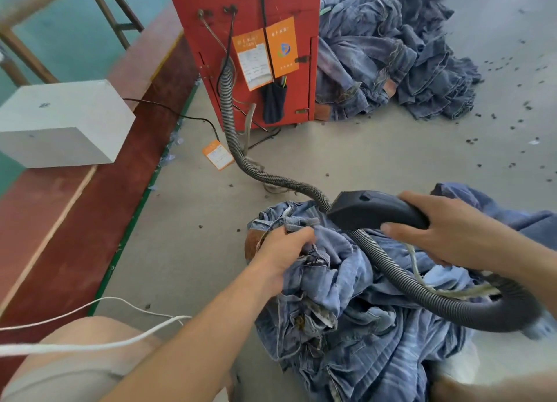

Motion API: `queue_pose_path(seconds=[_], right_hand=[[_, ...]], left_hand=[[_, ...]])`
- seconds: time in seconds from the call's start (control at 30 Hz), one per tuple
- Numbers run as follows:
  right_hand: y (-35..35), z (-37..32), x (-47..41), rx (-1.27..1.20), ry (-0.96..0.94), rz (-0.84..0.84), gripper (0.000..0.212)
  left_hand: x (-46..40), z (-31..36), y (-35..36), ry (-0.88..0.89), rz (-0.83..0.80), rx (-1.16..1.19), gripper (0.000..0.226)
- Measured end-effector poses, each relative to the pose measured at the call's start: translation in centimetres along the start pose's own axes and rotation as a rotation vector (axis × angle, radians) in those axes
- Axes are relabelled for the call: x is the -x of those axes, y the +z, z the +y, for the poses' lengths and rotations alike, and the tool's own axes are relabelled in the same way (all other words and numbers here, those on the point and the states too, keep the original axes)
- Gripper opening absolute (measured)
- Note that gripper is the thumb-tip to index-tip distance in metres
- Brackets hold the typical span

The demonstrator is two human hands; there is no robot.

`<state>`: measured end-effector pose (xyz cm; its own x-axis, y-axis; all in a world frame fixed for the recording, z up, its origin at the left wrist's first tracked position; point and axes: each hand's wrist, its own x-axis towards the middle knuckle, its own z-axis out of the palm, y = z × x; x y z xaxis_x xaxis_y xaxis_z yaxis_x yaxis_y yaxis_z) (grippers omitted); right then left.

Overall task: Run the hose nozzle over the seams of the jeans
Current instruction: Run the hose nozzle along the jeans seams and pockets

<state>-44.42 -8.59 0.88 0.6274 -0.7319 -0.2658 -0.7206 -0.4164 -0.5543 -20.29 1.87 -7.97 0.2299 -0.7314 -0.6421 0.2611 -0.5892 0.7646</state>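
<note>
You are in the working step: your left hand [281,251] bunches the waistband of the jeans [355,305], which lie crumpled on the floor in the lower centre and right of the frame. Your right hand [446,230] is wrapped around the rear of the black nozzle [373,210], fingers curled over its handle. The ribbed hose [401,276] loops across the denim and back to the red machine [250,40] at the top. Next, probably pull 1 seam flat with your left hand and steer the nozzle's front end along it. Both forearms reach forward, low over the pile.
</note>
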Motion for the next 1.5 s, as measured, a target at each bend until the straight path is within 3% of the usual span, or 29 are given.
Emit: queue_pose_path(seconds=[0.17, 0.37, 0.43, 0.57, 0.8, 0.9, 0.97, 1.1, 1.27, 1.4, 1.5], right_hand=[[-0.3, 0.5, 0.3, -0.013, -0.032, -0.03, 0.013], [0.3, -1.0, 0.4, 0.086, -0.129, -0.123, 0.017], [1.9, -1.7, 0.0, 0.111, -0.142, -0.058, 0.016], [2.1, -1.7, -1.0, 0.101, -0.019, 0.235, 0.027], [2.0, -1.9, 0.2, 0.064, -0.094, -0.04, 0.021], [2.1, -2.2, -0.8, -0.06, -0.038, 0.04, 0.018], [1.4, -1.8, -0.8, -0.112, 0.024, 0.143, 0.02], [-0.2, -0.7, -0.1, -0.113, 0.037, 0.144, 0.019], [-0.6, -0.2, 0.5, 0.012, 0.001, 0.032, 0.019], [1.5, -1.6, 0.6, 0.066, -0.101, -0.058, 0.02], [2.8, -2.8, -0.2, -0.011, -0.133, 0.025, 0.019]], left_hand=[[0.3, 0.7, -1.6, 0.021, -0.288, 0.26, 0.042], [0.3, -0.4, -1.7, 0.14, -0.471, 0.28, 0.062], [0.2, -0.9, -1.5, 0.158, -0.541, 0.266, 0.07], [0.3, -0.7, -1.2, 0.191, -0.644, 0.292, 0.08], [-0.5, -1.5, -1.3, 0.206, -0.529, 0.187, 0.073], [-0.4, -1.3, -1.5, 0.192, -0.585, 0.233, 0.072], [-0.1, -1.0, -1.3, 0.191, -0.578, 0.228, 0.054], [-0.3, -0.7, -0.5, 0.15, -0.32, 0.18, 0.026], [-0.1, -0.3, -0.8, 0.133, -0.441, 0.322, 0.051], [0.3, -0.5, -0.7, 0.074, -0.522, 0.37, 0.056], [-0.2, -1.1, -0.5, 0.013, -0.466, 0.39, 0.08]])
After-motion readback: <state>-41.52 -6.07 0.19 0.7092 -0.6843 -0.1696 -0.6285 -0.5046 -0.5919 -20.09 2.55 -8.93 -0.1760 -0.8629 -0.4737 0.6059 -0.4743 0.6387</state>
